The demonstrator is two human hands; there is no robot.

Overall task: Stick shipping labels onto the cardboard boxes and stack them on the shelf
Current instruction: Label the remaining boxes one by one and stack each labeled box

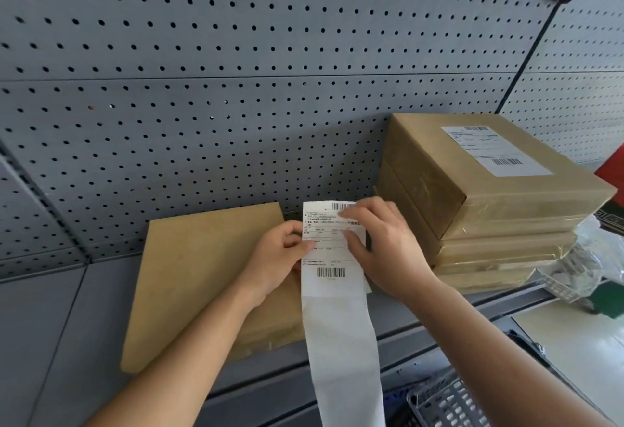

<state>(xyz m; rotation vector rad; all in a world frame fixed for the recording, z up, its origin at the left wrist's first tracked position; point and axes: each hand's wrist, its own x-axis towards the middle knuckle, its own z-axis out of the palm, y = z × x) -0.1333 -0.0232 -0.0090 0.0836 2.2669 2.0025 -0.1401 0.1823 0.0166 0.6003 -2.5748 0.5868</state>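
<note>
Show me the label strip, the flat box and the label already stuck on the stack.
label strip [331,273]: head view, on its lower barcode.
flat box [199,271]: head view, bare top face.
stuck label [496,153]: head view, white middle.

boxes: one lone box [202,274], plus stack [489,217] of at least four, exact count unclear. labels: two, stuck label [496,151] on stack top, held label [329,257]. backing strip [344,342]: one. hands: two, left hand [273,257], right hand [388,244]. baskets: two, grey basket [445,406], pale basket [560,286].
</note>
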